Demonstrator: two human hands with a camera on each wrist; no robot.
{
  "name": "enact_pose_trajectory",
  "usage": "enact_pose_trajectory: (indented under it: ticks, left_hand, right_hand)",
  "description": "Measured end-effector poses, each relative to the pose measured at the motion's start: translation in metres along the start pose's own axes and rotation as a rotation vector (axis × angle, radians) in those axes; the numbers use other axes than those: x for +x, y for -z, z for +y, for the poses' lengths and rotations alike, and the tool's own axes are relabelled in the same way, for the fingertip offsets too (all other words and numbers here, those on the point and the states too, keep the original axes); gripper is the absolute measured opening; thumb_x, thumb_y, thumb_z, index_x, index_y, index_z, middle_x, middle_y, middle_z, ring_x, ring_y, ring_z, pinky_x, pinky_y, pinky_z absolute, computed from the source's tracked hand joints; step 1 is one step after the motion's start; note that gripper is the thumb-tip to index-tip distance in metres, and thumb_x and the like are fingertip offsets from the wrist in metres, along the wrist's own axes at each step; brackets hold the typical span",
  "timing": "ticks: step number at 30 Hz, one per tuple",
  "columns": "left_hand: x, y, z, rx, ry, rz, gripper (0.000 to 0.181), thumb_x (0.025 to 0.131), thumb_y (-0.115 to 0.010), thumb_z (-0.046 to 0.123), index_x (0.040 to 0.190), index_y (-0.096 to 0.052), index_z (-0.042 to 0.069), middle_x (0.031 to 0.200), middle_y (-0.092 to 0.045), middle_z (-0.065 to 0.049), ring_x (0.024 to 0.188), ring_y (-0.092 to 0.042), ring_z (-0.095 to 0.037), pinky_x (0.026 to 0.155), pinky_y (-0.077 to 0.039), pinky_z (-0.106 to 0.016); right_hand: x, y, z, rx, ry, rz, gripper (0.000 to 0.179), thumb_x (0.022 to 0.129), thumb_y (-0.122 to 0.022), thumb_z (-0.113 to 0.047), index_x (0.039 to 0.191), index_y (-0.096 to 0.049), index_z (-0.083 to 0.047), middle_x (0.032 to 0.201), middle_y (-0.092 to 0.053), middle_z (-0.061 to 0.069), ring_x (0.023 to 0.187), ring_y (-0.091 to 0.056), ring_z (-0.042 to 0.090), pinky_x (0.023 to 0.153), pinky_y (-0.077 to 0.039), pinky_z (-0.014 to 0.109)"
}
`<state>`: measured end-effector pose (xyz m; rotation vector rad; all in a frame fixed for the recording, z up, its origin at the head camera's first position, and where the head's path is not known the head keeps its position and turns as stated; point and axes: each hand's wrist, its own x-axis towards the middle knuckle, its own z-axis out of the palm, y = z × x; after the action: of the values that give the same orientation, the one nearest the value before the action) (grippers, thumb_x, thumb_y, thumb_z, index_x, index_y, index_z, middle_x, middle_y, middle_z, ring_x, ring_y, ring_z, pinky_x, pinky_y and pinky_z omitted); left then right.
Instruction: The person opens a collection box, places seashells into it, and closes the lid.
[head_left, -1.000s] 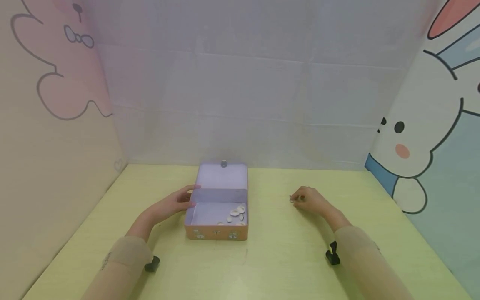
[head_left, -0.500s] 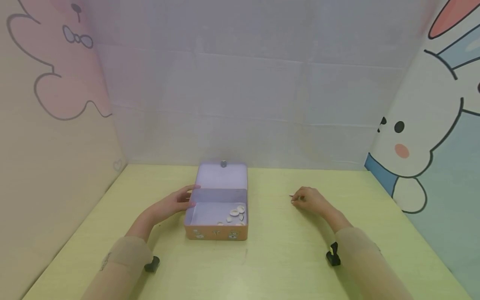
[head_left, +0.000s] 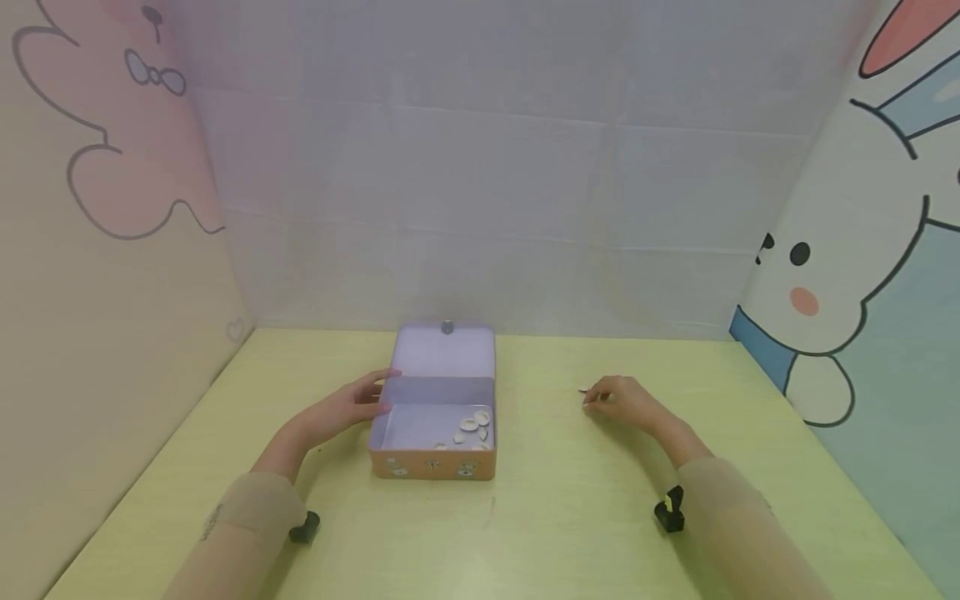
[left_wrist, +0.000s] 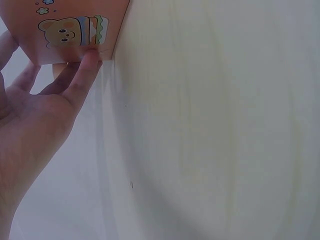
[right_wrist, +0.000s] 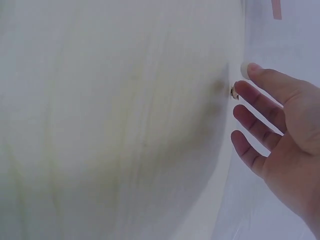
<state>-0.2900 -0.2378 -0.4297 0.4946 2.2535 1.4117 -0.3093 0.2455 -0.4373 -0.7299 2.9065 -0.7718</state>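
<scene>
An orange tin box [head_left: 432,465] with a lilac inside stands on the table, its lid [head_left: 444,350] raised at the back. Several whitish seashells [head_left: 469,425] lie toward the right of its floor. My left hand [head_left: 347,410] touches the box's left side with fairly straight fingers; the left wrist view shows fingertips against the printed bear [left_wrist: 65,32]. To the right of the box, my right hand [head_left: 621,402] pinches a small white seashell [right_wrist: 245,70], partly hidden, at the thumb tip. A brownish seashell [right_wrist: 234,91] sits just by the index fingertip.
The pale yellow table [head_left: 540,517] runs back to a plain hanging sheet [head_left: 510,183]. Printed cloths with a rabbit [head_left: 840,275] and a pink figure [head_left: 142,167] close off the sides. Black clips [head_left: 304,528] hang at both sleeves.
The right fingers have closed a little and drawn slightly back toward me, so the shell beyond the index finger shows more. My left hand and the box stay put.
</scene>
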Motion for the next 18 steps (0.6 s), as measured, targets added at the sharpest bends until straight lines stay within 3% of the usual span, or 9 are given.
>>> enact_pose_trajectory:
  ticks: [4,18]
  left_hand:
    - [-0.001,0.000,0.002,-0.006,-0.002,-0.002,0.058,0.097,-0.053,0.026,0.148,-0.025,0.025,0.152,-0.025,-0.018,0.140,-0.023,-0.038,0.109,-0.032,-0.053]
    - [-0.002,-0.001,0.003,-0.004,0.004,-0.004,0.059,0.097,-0.054,0.025,0.148,-0.025,0.025,0.152,-0.025,-0.018,0.140,-0.023,-0.038,0.109,-0.032,-0.052]
  right_hand:
    - [-0.002,0.008,-0.008,0.002,0.003,-0.017,0.009,0.088,-0.067,-0.014,0.094,-0.072,-0.009,0.092,-0.068,0.003,0.086,-0.060,0.020,0.073,-0.050,0.034]
    - [-0.002,0.032,-0.043,-0.012,0.095,0.046,0.010,0.088,-0.066,-0.014,0.093,-0.072,-0.008,0.091,-0.070,0.000,0.087,-0.061,0.020,0.072,-0.053,0.036]
